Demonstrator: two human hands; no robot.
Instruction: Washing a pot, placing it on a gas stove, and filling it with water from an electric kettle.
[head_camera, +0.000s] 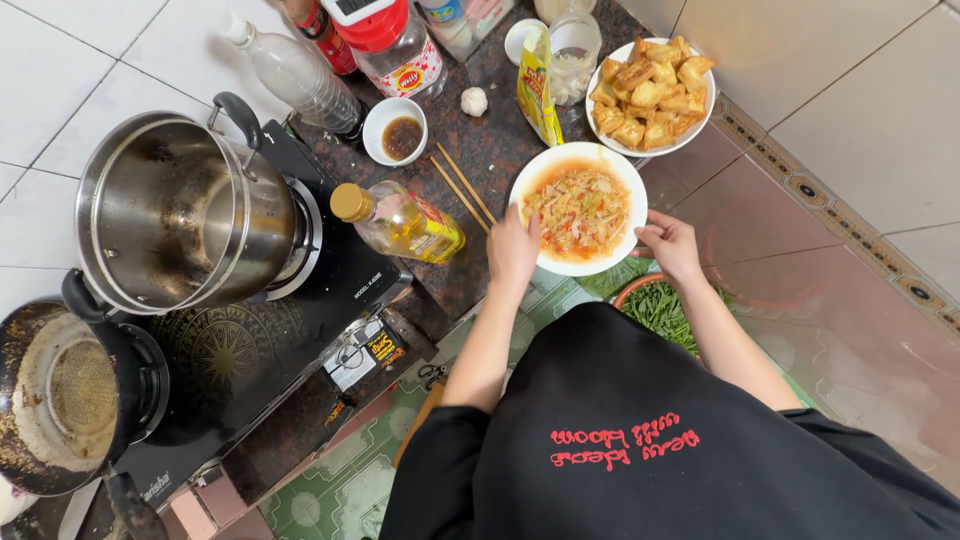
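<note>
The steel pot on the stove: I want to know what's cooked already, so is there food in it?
No, the steel pot on the stove shows only a bare, stained metal inside, with no food.

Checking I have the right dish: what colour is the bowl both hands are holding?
White bowl, holding an orange-red mix; clearest in the head view.

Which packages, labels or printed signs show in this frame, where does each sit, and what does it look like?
Oil bottle: lying on the counter left of the white bowl that both hands hold; yellow cap, yellow and red label.
Yellow pouch: upright behind the bowl; yellow with green.
Clear jar: top centre; red lid, red and white label.
Stove sticker: front edge of the black stove; pale with an orange patch.
Apron print: red lettering on black cloth.
</note>
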